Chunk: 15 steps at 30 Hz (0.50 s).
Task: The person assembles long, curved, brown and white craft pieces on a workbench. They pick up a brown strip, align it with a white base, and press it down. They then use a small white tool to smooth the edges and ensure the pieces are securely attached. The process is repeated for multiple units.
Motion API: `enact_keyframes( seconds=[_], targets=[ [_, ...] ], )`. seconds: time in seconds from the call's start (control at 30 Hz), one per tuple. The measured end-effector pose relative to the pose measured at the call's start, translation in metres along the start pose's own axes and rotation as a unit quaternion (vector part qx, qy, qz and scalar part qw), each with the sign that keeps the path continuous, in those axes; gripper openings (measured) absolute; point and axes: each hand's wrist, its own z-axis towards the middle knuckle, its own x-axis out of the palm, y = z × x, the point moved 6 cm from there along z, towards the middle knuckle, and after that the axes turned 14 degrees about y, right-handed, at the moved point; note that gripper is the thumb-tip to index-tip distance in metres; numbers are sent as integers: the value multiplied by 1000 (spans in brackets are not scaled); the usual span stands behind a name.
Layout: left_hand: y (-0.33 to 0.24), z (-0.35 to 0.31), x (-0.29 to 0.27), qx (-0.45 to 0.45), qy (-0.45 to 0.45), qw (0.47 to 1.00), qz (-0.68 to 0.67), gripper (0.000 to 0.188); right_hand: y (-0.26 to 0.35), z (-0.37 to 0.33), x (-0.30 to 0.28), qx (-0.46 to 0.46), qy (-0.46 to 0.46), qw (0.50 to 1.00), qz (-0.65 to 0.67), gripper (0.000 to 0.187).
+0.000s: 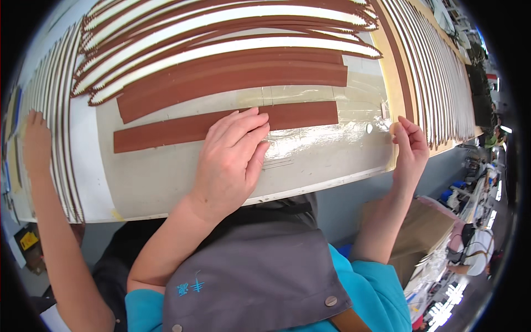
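My left hand [235, 146] lies over a long reddish-brown strip [301, 114] on the worktable, its fingers stretched out and touching the strip's middle. The strip looks like leather or a similar sheet material. At the table's right side, my right hand [410, 138] is closed in a pinch, thumb against fingers. Something small and pale seems to show at its fingertips, too small to name. A white round spot [369, 128] lies just left of that hand. Beyond the first strip lie overlapping brown strips [232, 80].
Rows of brown-edged white strips with jagged ends [232, 52] lie at the back. More brown-edged strips stand in rows at right [437, 72] and left [66, 122]. A co-worker's hand [37, 138] reaches in from the left. The table's front edge [310, 186] curves before me.
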Motion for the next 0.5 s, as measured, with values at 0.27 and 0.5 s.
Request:
enact_keyframes(
  seconds=[0.27,0.5],
  targets=[
    [5,-13,-50,-59,-30,989,134,16,-5,13,-12,-24,-3,977,-214,33],
    [45,-36,-95,-182,29,964,192,35,71,10,88,-142,244,948,-144,40]
  ],
)
